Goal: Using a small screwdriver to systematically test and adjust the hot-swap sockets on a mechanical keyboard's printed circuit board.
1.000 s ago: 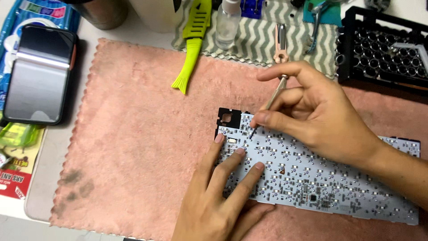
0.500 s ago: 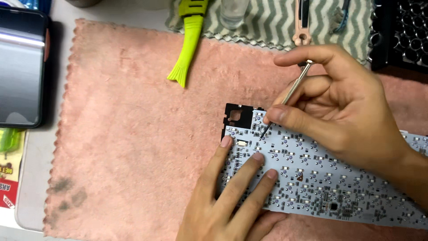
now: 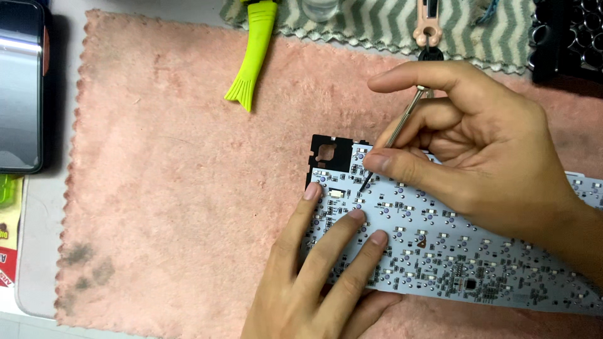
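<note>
A white keyboard circuit board [image 3: 452, 251] with many small components lies on a pink cloth [image 3: 182, 207]. My left hand [image 3: 320, 276] rests flat on the board's left end, fingers spread and pressing down. My right hand [image 3: 477, 150] pinches a thin metal screwdriver [image 3: 396, 132] between thumb and fingers. The tool slants down to the left, its dark tip touching the board near the black corner plate [image 3: 328, 154].
A lime-green brush [image 3: 254, 50] lies at the cloth's top edge. Behind it is a grey zigzag cloth [image 3: 377, 25] with a pink tool [image 3: 428, 25]. A phone [image 3: 20, 88] sits at the left, a black tray [image 3: 568, 37] at the top right.
The view has shifted closer and lower over the board. My right hand and screwdriver stay at the board's top left corner; my left hand keeps pressing the board.
</note>
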